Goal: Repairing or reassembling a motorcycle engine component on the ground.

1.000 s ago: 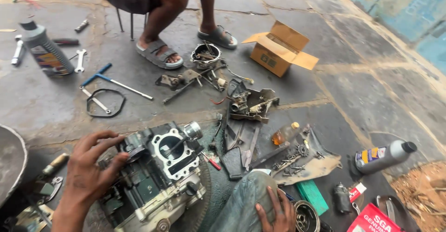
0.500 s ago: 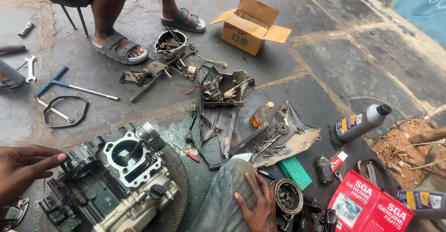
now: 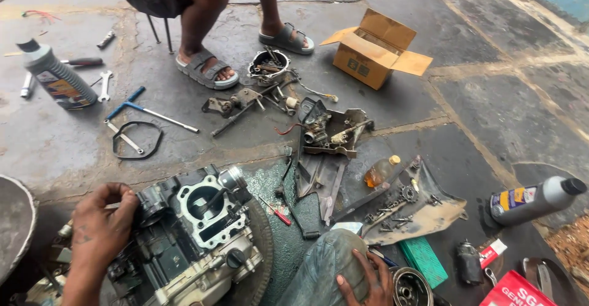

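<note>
A greasy engine block (image 3: pixel 190 232) with an open cylinder bore sits on a dark tyre (image 3: pixel 261 251) on the floor in front of me. My left hand (image 3: pixel 101 226) is curled against the block's left side, fingers closed on a part there. My right hand (image 3: pixel 368 281) rests flat on my knee, covered in blue denim, fingers spread and holding nothing. Right beside that hand lies a round metal part (image 3: pixel 410 287).
Another person sits opposite in sandals (image 3: pixel 205 70). Engine parts (image 3: pixel 325 131), a blue T-handle wrench (image 3: pixel 147 110), a rubber gasket (image 3: pixel 136 140), two grey oil bottles (image 3: pixel 58 79) (image 3: pixel 534 198), an open cardboard box (image 3: pixel 374 48) and a red carton (image 3: pixel 515 290) lie around.
The view swung right and then back left. My left hand came off the engine, hovered open at the left, and is back against its side. The right hand stayed on my knee.
</note>
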